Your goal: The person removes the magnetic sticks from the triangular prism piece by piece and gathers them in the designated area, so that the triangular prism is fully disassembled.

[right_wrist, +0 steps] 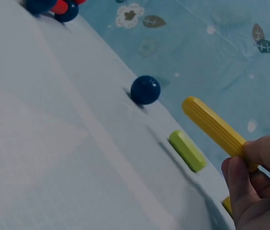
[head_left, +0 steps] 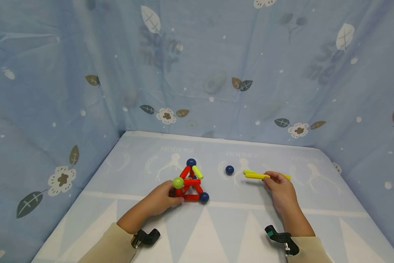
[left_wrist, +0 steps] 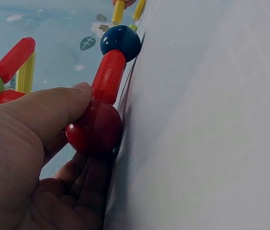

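My left hand point(head_left: 162, 198) grips the near left corner of a frame of red magnetic rods point(head_left: 192, 197) and balls. In the left wrist view, the thumb and fingers are around a red ball point(left_wrist: 96, 127) low by the table. The frame has a green ball point(head_left: 178, 182) raised at its left, a blue ball point(head_left: 204, 197) at its near right corner and another at the far end. A yellow-green rod point(head_left: 197, 172) slants from that far ball. My right hand point(head_left: 282, 191) pinches a long yellow magnetic rod point(right_wrist: 216, 127) by one end, above the table.
A loose blue ball point(head_left: 229, 170) lies between the frame and my right hand. Beneath the held rod lies a short light green rod point(right_wrist: 186, 150). Another yellow rod point(head_left: 287, 176) is partly hidden behind the right hand. Patterned cloth point(head_left: 197, 73) walls the table's back and sides.
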Demonstrator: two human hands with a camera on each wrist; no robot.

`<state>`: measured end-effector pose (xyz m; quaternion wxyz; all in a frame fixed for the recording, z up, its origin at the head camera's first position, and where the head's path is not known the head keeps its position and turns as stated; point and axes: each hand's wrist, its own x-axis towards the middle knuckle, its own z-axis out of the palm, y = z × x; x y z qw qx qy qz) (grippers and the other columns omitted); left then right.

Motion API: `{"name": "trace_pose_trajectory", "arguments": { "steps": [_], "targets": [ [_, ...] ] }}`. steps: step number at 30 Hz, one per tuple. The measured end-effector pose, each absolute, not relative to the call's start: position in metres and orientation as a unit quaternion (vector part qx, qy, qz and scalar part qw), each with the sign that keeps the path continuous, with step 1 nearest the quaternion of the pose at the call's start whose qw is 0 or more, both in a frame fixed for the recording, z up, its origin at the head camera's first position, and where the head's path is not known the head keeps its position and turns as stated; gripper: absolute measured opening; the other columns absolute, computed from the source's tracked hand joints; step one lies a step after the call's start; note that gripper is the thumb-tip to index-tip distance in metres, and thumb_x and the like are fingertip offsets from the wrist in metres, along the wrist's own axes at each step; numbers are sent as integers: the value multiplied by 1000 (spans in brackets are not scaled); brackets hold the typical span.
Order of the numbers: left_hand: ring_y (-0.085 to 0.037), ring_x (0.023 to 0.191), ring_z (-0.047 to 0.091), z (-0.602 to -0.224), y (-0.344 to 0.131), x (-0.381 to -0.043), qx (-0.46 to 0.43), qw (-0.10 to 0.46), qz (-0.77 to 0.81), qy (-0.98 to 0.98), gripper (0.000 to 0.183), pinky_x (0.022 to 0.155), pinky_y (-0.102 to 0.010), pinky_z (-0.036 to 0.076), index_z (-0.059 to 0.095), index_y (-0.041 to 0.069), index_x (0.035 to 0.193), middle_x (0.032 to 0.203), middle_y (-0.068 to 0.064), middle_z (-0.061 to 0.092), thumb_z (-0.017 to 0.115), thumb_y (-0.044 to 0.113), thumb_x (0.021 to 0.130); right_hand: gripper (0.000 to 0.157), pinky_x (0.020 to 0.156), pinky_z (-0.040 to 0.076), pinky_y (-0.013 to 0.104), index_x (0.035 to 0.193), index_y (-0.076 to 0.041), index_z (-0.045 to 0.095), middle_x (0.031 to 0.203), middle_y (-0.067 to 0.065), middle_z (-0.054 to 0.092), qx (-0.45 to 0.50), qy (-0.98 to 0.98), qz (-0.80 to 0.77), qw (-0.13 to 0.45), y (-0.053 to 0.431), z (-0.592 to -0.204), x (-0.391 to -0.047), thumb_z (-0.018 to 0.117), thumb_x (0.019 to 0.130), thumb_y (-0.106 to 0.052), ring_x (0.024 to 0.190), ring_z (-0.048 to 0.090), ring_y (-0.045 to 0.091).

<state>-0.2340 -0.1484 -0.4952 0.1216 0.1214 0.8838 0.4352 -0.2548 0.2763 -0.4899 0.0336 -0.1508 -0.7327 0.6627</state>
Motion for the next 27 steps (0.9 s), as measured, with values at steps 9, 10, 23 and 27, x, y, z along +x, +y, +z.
{"name": "trace_pose_trajectory", "arguments": {
  "steps": [9, 10, 23, 27],
  "targets": [
    [-21, 104, 61, -495, -147, -235, 127, 120, 431, 885, 47, 102, -52, 52, 63, 17, 130, 114, 1, 66, 85, 25, 89, 42, 93, 54, 18, 145, -1, 54, 150, 12, 46, -212, -729, 648, 61, 304, -497, -258, 61, 105, -7, 131, 54, 20],
    [-21, 104, 61, -495, -147, -234, 127, 120, 431, 886, 47, 102, -52, 52, 63, 17, 130, 113, 1, 66, 85, 25, 89, 41, 92, 54, 17, 145, 0, 54, 151, 13, 45, -218, -729, 646, 63, 306, -498, -258, 61, 105, -8, 131, 54, 21],
    [-21, 105, 61, -494, -149, -233, 117, 119, 430, 887, 46, 103, -53, 52, 64, 16, 129, 113, 0, 65, 85, 25, 89, 42, 83, 55, 14, 144, -4, 55, 140, 8, 51, -259, -716, 645, 65, 327, -501, -259, 63, 104, -13, 118, 57, 13],
    [-21, 105, 62, -493, -149, -233, 121, 119, 430, 886, 46, 102, -52, 52, 64, 16, 130, 113, -1, 65, 85, 25, 89, 40, 80, 55, 13, 142, -7, 58, 133, 4, 54, -282, -714, 637, 68, 332, -500, -260, 65, 104, -13, 117, 57, 13]
  ]
}}
